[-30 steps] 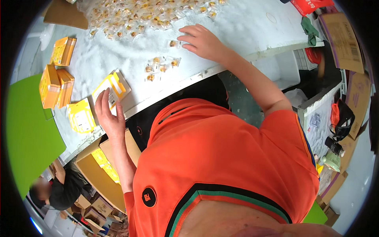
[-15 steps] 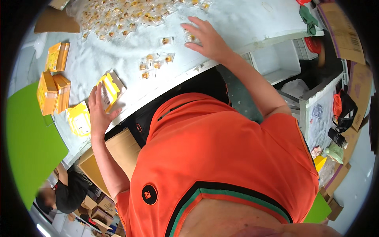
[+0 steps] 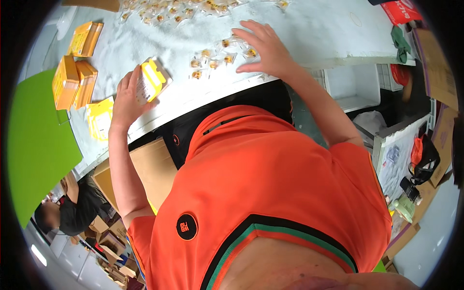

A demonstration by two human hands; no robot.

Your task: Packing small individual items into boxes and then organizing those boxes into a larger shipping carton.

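Visibly printed yellow carton (image 3: pixel 153 79)

On the counter (image 3: pixel 319 34), the left hand (image 3: pixel 128 101) sits at the open carton (image 3: pixel 152 81), with a second carton (image 3: pixel 99 119) just left and stacked packs (image 3: pixel 66 82) farther left. Rightward now, a small cluster of packets (image 3: pixel 213 64) lies between open carton and right hand (image 3: pixel 270 50), the big spread of packets (image 3: pixel 179 9) behind it; below the near edge, a cardboard box (image 3: pixel 153 166) stands left, a bin (image 3: pixel 355 84) right.
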